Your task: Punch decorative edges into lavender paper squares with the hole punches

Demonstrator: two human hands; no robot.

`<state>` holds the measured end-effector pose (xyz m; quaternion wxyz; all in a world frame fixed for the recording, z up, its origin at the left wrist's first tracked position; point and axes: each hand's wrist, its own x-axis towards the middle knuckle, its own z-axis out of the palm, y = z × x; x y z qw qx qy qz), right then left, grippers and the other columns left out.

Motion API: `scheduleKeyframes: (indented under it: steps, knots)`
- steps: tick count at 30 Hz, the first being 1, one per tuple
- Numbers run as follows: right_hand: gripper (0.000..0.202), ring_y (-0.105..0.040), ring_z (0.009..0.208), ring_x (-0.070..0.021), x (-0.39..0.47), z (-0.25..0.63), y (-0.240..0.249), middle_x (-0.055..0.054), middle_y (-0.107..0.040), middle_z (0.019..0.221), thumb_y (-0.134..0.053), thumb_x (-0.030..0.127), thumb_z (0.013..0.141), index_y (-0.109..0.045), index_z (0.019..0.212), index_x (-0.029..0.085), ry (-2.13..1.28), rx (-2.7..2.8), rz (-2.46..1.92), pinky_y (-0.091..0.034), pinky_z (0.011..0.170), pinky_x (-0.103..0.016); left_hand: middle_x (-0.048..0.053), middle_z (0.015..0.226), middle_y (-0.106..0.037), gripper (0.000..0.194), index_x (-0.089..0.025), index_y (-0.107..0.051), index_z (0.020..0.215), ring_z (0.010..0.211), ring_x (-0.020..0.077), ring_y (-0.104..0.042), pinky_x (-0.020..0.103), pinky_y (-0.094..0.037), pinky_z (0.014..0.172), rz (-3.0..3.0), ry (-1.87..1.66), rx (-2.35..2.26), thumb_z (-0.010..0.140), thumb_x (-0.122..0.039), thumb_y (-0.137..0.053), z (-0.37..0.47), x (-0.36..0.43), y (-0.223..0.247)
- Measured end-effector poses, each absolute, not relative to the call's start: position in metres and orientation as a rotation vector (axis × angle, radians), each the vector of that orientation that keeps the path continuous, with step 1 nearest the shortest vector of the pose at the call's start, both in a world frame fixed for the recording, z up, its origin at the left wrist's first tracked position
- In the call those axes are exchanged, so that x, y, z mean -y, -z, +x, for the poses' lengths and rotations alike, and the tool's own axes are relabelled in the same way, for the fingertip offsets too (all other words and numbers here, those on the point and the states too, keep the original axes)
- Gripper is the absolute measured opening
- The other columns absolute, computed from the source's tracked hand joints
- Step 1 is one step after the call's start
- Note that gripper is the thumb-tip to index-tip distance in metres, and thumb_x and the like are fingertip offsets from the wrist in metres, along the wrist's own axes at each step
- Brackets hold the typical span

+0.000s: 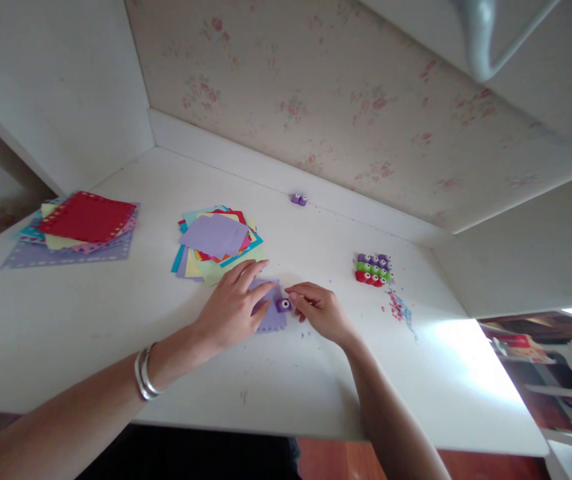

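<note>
A sheet of purple paper (266, 319) lies on the white table, with small punched marks along its lower edge. My left hand (233, 303) rests flat over its left part, fingers spread. At the sheet's right edge sits a small purple craft punch (283, 305) with a white top and a dark star on it. Close against the punch on its right is my right hand (319, 310), its fingers curled and the thumb near the index fingertip. Whatever the right fingers hold, if anything, is hidden.
Coloured paper sheets (211, 237) are piled beyond my left hand. Farther left lies a stack of edge-punched sheets (89, 217), red on top. Two purple punches (299, 199) stand near the wall. Rows of punches (375, 269) stand right, beside scattered paper bits (400, 307).
</note>
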<state>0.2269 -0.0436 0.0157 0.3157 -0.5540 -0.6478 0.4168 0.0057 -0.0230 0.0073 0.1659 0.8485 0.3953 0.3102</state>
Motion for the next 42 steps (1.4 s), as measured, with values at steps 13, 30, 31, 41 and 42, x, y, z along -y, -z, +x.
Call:
scheduleKeyframes:
  steps: [13, 30, 31, 41, 42]
  knots:
    - [0.027, -0.062, 0.061, -0.0113, 0.045, 0.229, -0.025, -0.004, -0.065, 0.085, -0.060, 0.041, 0.090, -0.073, 0.084, 0.018, -1.291, 1.881, -1.419, -0.052, 0.056, -0.024, 0.009, 0.133, -0.060, 0.032, -0.019, -0.063, 0.121, 0.128, 0.0251, -0.050, 0.045, -0.030, 0.113, 2.583, -0.616, -1.045, 0.094, -0.025, -0.047, 0.006, 0.024, 0.010]
    - [0.026, -0.062, 0.062, -0.0115, 0.048, 0.225, -0.032, -0.004, -0.064, 0.084, -0.060, 0.038, 0.090, -0.071, 0.080, 0.017, -1.343, 1.901, -1.459, -0.053, 0.057, -0.024, 0.006, 0.134, -0.059, 0.031, -0.019, -0.063, 0.120, 0.127, 0.0231, -0.049, 0.041, -0.029, 0.112, 2.620, -0.626, -1.069, 0.095, -0.026, -0.047, 0.005, 0.025, 0.010]
    - [0.026, -0.062, 0.062, -0.0113, 0.048, 0.224, -0.032, -0.004, -0.064, 0.083, -0.060, 0.038, 0.090, -0.071, 0.079, 0.017, -1.338, 1.907, -1.458, -0.053, 0.057, -0.024, 0.006, 0.134, -0.059, 0.030, -0.019, -0.063, 0.120, 0.127, 0.0231, -0.050, 0.041, -0.029, 0.112, 2.619, -0.626, -1.070, 0.095, -0.026, -0.047, 0.005, 0.025, 0.010]
    - [0.027, -0.062, 0.061, -0.0111, 0.047, 0.223, -0.035, -0.004, -0.065, 0.083, -0.058, 0.037, 0.091, -0.071, 0.077, 0.018, -1.297, 1.968, -1.474, -0.052, 0.056, -0.023, 0.006, 0.134, -0.059, 0.029, -0.018, -0.063, 0.118, 0.127, 0.0232, -0.049, 0.042, -0.029, 0.111, 2.623, -0.619, -1.070, 0.095, -0.026, -0.046, 0.005, 0.025, 0.011]
    - [0.027, -0.063, 0.061, -0.0112, 0.047, 0.223, -0.035, -0.004, -0.065, 0.083, -0.058, 0.037, 0.091, -0.071, 0.077, 0.018, -1.293, 1.976, -1.477, -0.052, 0.056, -0.023, 0.006, 0.134, -0.059, 0.029, -0.018, -0.063, 0.117, 0.126, 0.0233, -0.050, 0.042, -0.029, 0.111, 2.625, -0.622, -1.068, 0.095, -0.026, -0.047, 0.005, 0.025, 0.011]
